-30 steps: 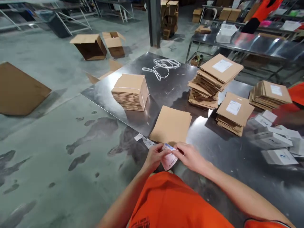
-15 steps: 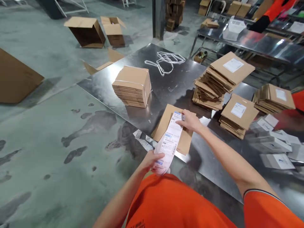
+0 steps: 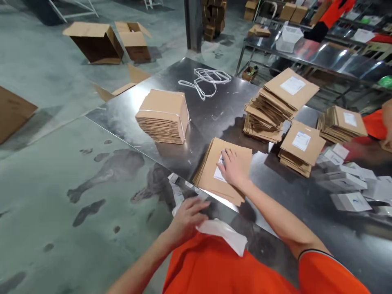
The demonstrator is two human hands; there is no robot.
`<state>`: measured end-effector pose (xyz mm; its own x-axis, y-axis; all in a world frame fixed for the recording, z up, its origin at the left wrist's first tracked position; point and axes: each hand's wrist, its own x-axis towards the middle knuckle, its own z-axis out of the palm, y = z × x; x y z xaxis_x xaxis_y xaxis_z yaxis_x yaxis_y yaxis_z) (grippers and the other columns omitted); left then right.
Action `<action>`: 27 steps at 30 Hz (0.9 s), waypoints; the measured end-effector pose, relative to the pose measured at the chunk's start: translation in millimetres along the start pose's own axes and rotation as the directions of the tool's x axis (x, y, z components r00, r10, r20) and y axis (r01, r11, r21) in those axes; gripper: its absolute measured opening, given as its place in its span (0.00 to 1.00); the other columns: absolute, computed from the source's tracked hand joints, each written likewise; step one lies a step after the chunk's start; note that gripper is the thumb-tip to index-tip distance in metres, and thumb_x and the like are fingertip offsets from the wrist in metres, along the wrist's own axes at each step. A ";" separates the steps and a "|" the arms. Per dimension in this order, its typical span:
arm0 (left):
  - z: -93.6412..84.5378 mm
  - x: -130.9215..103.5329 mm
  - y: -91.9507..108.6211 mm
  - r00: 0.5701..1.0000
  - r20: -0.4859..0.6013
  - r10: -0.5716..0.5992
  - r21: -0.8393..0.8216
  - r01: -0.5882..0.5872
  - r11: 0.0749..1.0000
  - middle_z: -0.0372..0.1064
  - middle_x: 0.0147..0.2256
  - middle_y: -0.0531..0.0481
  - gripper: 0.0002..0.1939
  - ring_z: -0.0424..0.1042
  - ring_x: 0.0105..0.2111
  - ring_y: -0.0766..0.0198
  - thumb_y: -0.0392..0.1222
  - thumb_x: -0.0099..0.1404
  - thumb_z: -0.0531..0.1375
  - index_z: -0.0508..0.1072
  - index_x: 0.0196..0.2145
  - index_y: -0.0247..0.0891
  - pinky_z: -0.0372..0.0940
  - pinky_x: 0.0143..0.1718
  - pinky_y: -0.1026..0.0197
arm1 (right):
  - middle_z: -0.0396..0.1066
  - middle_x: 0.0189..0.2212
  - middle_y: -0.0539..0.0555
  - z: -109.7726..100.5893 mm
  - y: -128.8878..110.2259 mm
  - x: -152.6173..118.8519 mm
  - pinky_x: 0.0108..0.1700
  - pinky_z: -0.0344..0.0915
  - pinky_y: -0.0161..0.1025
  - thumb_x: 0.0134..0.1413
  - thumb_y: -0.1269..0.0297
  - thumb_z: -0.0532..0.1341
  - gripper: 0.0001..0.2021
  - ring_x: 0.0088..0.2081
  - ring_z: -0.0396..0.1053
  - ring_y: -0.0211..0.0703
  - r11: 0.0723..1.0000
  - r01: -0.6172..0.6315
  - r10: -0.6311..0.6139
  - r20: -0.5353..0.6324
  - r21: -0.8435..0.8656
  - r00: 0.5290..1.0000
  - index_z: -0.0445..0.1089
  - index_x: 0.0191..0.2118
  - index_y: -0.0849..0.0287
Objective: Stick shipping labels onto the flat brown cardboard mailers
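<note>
My right hand lies flat, fingers spread, on a white label stuck to the top envelope of a brown cardboard stack at the table's near edge. Below and left of it, my left hand hovers off the edge, its fingers apart and slightly blurred. A white paper strip is beside the left fingers, against my orange shirt; whether the hand touches it is unclear. Another pale strip hangs along the table edge.
The metal table bears a strapped cardboard bundle, white cord, labelled envelope stacks and small white boxes. Open cartons stand on the floor. Another person's orange sleeve shows at right.
The printed label strip has left my right hand, which now rests on a label on the stack. My left hand has opened and moved slightly left; the white strip lies lower against my shirt.
</note>
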<state>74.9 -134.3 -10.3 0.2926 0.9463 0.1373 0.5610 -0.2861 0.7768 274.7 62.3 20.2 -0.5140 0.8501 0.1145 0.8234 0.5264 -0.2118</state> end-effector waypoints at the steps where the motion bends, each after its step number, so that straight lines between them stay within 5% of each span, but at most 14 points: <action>1: -3.8 14.3 -1.5 0.992 0.069 0.101 0.152 -0.111 0.982 0.73 0.54 0.43 0.09 0.65 0.57 0.46 0.31 0.55 0.62 0.81 0.31 0.42 0.55 0.61 0.42 | 0.52 0.66 0.72 7.0 -5.7 -3.6 0.67 0.45 0.58 0.67 0.57 0.49 0.29 0.68 0.47 0.61 1.000 -0.027 0.027 -0.005 -0.008 1.000 0.54 0.65 0.74; 4: -6.0 47.5 -14.5 0.967 0.161 0.199 0.371 -0.246 0.895 0.59 0.64 0.39 0.07 0.53 0.66 0.44 0.29 0.54 0.61 0.77 0.25 0.38 0.46 0.67 0.37 | 0.47 0.68 0.71 21.4 -20.5 -19.7 0.68 0.39 0.63 0.67 0.54 0.49 0.32 0.70 0.41 0.63 0.999 0.027 -0.027 0.013 -0.044 1.000 0.50 0.68 0.72; 8: 3.7 53.0 -29.5 0.953 0.145 0.266 0.438 -0.303 0.846 0.59 0.64 0.36 0.08 0.54 0.66 0.45 0.27 0.54 0.59 0.76 0.24 0.36 0.50 0.66 0.39 | 0.50 0.69 0.58 18.0 -7.8 -30.7 0.69 0.35 0.63 0.67 0.53 0.48 0.27 0.70 0.42 0.57 0.963 0.271 -0.269 0.095 -0.006 0.958 0.54 0.68 0.55; 9: 5.2 50.9 -30.2 0.950 0.140 0.279 0.443 -0.312 0.841 0.59 0.64 0.35 0.08 0.55 0.65 0.44 0.26 0.54 0.59 0.76 0.24 0.36 0.51 0.66 0.39 | 0.51 0.69 0.58 13.0 4.0 -30.0 0.68 0.36 0.65 0.67 0.53 0.48 0.26 0.70 0.43 0.59 0.981 0.194 -0.192 0.087 -0.009 0.978 0.55 0.67 0.53; 11: 5.4 47.2 -28.7 0.953 0.128 0.276 0.448 -0.304 0.841 0.60 0.63 0.35 0.08 0.58 0.64 0.43 0.26 0.53 0.59 0.75 0.23 0.35 0.54 0.64 0.39 | 0.52 0.68 0.63 0.8 31.4 -31.0 0.65 0.42 0.69 0.66 0.51 0.50 0.28 0.68 0.47 0.64 0.989 -0.148 0.148 -0.007 -0.003 0.989 0.56 0.66 0.56; 14: 1.5 44.8 -22.0 0.966 0.103 0.236 0.421 -0.257 0.870 0.63 0.62 0.35 0.07 0.61 0.62 0.43 0.27 0.51 0.61 0.76 0.26 0.36 0.59 0.62 0.39 | 0.61 0.60 0.71 -11.0 55.5 -53.2 0.57 0.60 0.61 0.62 0.47 0.52 0.31 0.59 0.62 0.63 0.837 -0.500 0.526 -0.079 0.222 0.847 0.57 0.63 0.64; 16: -1.1 45.1 -16.2 0.972 0.090 0.216 0.365 -0.234 0.901 0.68 0.58 0.37 0.07 0.64 0.61 0.42 0.30 0.51 0.63 0.78 0.29 0.38 0.60 0.61 0.39 | 0.71 0.47 0.66 -7.3 50.0 -80.8 0.48 0.68 0.53 0.59 0.45 0.54 0.29 0.47 0.71 0.56 0.725 -0.529 0.572 0.042 0.442 0.819 0.63 0.57 0.64; 19: -4.4 49.3 -5.0 0.988 0.062 0.140 0.227 -0.151 0.962 0.73 0.54 0.42 0.05 0.68 0.57 0.43 0.41 0.56 0.64 0.81 0.31 0.43 0.62 0.59 0.39 | 0.72 0.34 0.55 8.6 30.2 -118.3 0.37 0.70 0.44 0.55 0.44 0.57 0.25 0.34 0.71 0.48 0.470 -0.517 0.580 0.191 0.716 0.792 0.66 0.48 0.60; 22: -8.5 57.8 10.9 1.000 -0.005 -0.020 0.026 0.020 0.999 0.75 0.51 0.45 0.16 0.73 0.54 0.43 0.57 0.60 0.60 0.82 0.32 0.46 0.66 0.57 0.43 | 0.71 0.35 0.55 6.4 36.7 -134.5 0.33 0.68 0.41 0.53 0.42 0.58 0.25 0.33 0.70 0.46 0.295 -0.394 0.666 0.109 0.870 0.738 0.66 0.46 0.59; 25: -11.4 63.5 29.2 0.964 -0.040 -0.261 -0.170 0.251 0.953 0.80 0.44 0.48 0.24 0.77 0.47 0.44 0.66 0.59 0.57 0.83 0.36 0.48 0.73 0.48 0.50 | 0.72 0.36 0.57 -37.1 74.8 -137.0 0.36 0.70 0.43 0.56 0.42 0.55 0.24 0.35 0.70 0.46 0.346 -0.309 0.799 -0.106 0.886 0.592 0.67 0.45 0.59; 27: -11.4 62.6 40.2 0.918 -0.031 -0.396 -0.256 0.376 0.891 0.82 0.37 0.50 0.28 0.80 0.40 0.45 0.70 0.57 0.56 0.83 0.35 0.48 0.75 0.41 0.53 | 0.72 0.37 0.57 -82.4 99.9 -134.4 0.38 0.71 0.44 0.60 0.44 0.52 0.22 0.37 0.71 0.47 0.511 -0.339 0.806 -0.303 0.790 0.509 0.68 0.45 0.59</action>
<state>106.9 -84.8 36.5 0.0226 0.9864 -0.1627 0.4116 0.1391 0.9007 445.8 1.8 63.6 0.4746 0.8613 0.1814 0.4053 -0.0309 -0.9137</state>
